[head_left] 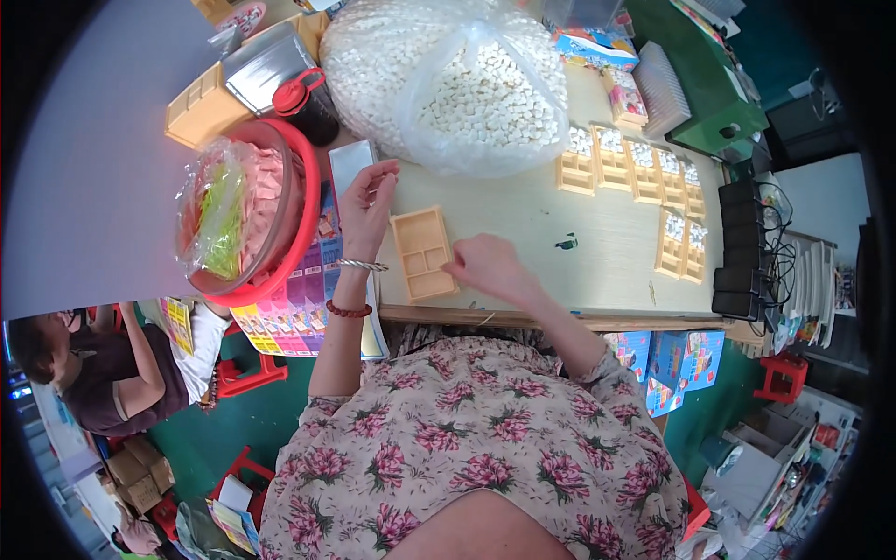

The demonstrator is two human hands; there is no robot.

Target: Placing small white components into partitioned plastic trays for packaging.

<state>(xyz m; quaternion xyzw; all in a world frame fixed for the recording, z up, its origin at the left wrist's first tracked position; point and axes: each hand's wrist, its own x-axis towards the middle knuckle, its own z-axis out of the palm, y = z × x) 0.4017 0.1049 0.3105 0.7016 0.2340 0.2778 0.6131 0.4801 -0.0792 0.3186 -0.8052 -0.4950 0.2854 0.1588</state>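
A shallow beige tray (425, 254) with several compartments lies in front of me near the table's front edge; nothing shows in it. My right hand (493, 268) is closed with its fingertips at the tray's right edge, seeming to grip it. To the left of the tray, my left hand (367, 210) is raised with fingers bent toward the thumb; whether it holds something small I cannot make out. Beyond both hands bulges a big clear plastic bag (420, 140), filled with small white pieces (490, 93).
Several beige trays (646, 187) with white pieces stand at right. A red basin (305, 224) with pink pieces and a green bundle in plastic is left, beside a dark red-lidded bottle (313, 117). Printed sheets (303, 303) overhang the front edge. Someone in dark clothes (117, 378) sits left.
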